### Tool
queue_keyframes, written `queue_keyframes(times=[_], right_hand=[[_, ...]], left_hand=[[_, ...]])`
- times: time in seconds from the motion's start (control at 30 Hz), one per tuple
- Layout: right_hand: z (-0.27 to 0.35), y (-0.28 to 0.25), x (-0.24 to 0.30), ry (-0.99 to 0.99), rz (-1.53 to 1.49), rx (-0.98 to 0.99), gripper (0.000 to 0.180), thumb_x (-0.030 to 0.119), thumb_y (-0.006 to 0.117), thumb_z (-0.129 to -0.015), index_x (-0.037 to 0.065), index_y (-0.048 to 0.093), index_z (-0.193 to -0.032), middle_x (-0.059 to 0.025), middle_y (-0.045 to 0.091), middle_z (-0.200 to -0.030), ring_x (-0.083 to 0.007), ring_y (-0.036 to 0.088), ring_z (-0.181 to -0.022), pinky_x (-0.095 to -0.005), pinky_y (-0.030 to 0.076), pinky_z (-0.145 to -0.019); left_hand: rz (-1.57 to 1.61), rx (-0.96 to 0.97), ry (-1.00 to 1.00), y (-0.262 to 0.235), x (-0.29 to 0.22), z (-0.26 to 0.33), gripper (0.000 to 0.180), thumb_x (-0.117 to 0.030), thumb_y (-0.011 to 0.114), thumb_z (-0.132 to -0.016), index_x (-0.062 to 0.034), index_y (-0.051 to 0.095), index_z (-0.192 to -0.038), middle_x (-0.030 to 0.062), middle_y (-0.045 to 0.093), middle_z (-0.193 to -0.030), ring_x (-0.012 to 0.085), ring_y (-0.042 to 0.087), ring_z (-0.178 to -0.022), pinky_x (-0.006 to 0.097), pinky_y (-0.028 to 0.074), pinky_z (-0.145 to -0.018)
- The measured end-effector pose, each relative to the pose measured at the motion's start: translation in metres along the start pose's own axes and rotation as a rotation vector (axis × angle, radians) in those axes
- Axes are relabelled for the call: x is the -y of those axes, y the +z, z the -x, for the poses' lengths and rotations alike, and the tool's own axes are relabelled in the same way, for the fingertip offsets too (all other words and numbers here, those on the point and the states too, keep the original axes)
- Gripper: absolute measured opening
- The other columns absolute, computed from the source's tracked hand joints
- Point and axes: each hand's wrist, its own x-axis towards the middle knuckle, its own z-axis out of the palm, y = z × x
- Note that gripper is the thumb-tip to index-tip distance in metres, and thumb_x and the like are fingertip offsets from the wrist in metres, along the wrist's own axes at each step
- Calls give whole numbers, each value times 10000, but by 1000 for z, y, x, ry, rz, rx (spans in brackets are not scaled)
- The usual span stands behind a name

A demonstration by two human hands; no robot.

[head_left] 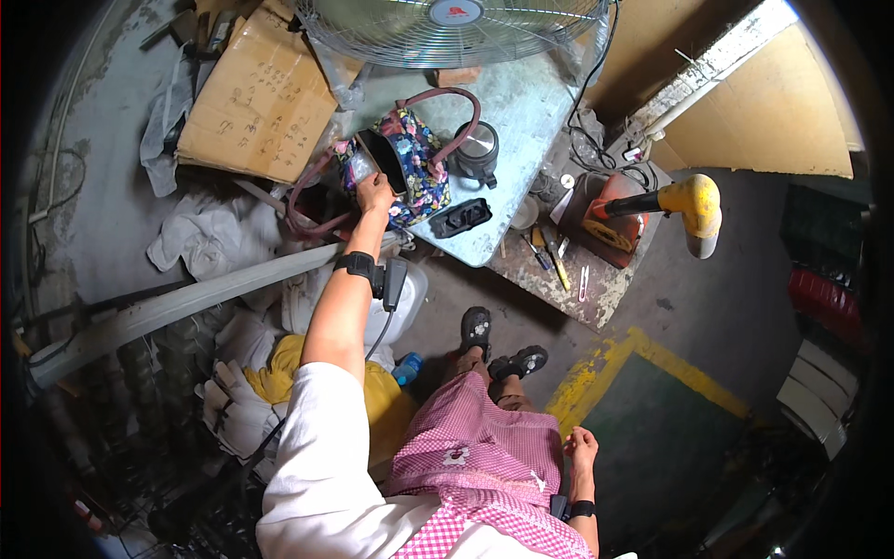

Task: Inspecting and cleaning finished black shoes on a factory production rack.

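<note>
A dark blue floral handbag with maroon handles sits on the light blue table, its top unzipped. My left hand is at the opening, fingers closed on the near rim of the bag. Something pale and shiny shows inside, but I cannot make out what it is. Beside the bag stand a dark grey lidded mug and a small black tray-like case. Down by my pink checked apron, my right hand hangs with its fingers loosely bent and apart, nothing visible in it.
A large fan stands at the table's far end. A cardboard box leans at the left. On a worn bench at the right lie small tools and an orange-red machine. White and yellow cloths are piled by my left side.
</note>
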Motion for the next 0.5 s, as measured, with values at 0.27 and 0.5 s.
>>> queue_keyframes(times=[0.27,0.5], right_hand=[[-4,5,3,-35,9,38,119,174,539,-864,68,562,-912,-4,549,-641,-81,479,-451,-224,396,-406],[-7,14,6,-47,-25,59,127,186,557,-854,59,573,-854,-23,569,-625,-91,485,-435,-236,402,-389]], left_hand=[[-631,-333,322,-21,-42,39,265,-207,479,-790,-4,645,-755,242,602,-750,403,594,-750,450,466,-676],[-258,-342,615,-48,-48,93,263,-225,498,-814,3,626,-845,233,609,-783,354,610,-764,456,448,-708]])
